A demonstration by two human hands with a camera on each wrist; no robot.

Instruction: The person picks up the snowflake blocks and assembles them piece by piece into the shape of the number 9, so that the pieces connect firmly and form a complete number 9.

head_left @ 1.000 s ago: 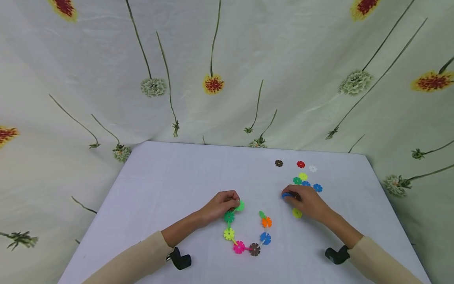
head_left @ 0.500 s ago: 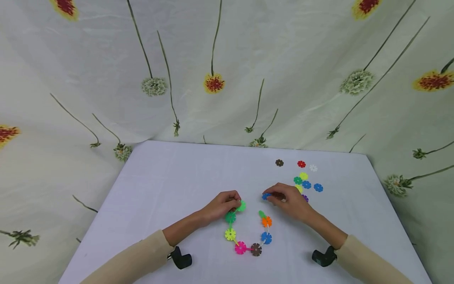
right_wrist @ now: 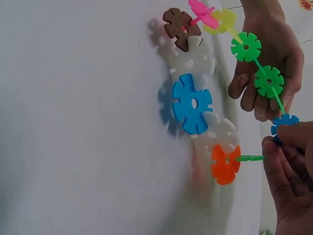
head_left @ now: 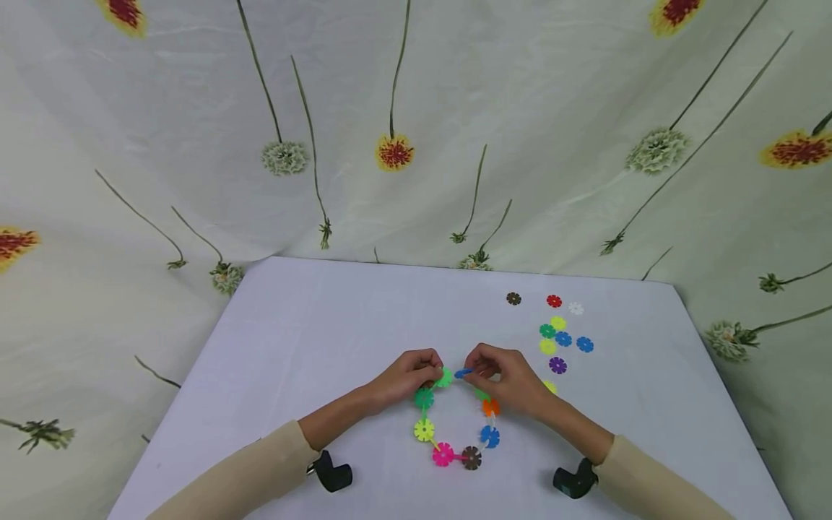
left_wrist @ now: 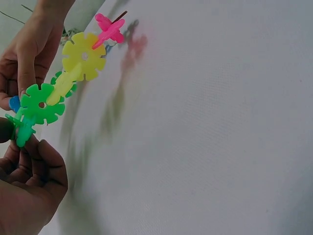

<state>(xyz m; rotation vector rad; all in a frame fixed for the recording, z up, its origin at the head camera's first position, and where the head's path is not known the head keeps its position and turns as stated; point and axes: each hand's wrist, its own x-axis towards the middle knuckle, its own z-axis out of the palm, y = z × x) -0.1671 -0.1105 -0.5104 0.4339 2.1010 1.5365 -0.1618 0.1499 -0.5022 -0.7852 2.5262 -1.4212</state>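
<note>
A curved chain of interlocking notched flower discs lies on the table, with pink [head_left: 443,455], brown [head_left: 471,458], yellow [head_left: 424,431] and orange [head_left: 490,407] pieces among them. At its far left end, my left hand [head_left: 404,378] pinches a light green disc [head_left: 445,377]. My right hand [head_left: 510,377] pinches a loose blue disc [head_left: 462,373] between thumb and fingers, right by that green end. In the right wrist view the blue disc [right_wrist: 284,119] meets the chain's green end. A green piece [right_wrist: 250,158] sticks out of the orange disc, close under my right fingers.
Loose discs lie at the back right: brown [head_left: 513,298], red [head_left: 554,301], white [head_left: 575,308], green [head_left: 547,331], purple [head_left: 557,365], plus several blue and yellow ones. A flower-print cloth [head_left: 351,195] hangs behind the white table [head_left: 312,318].
My right hand has moved left, bringing the blue disc from beside the loose discs to the chain's green end. My left hand has kept its hold in the same place.
</note>
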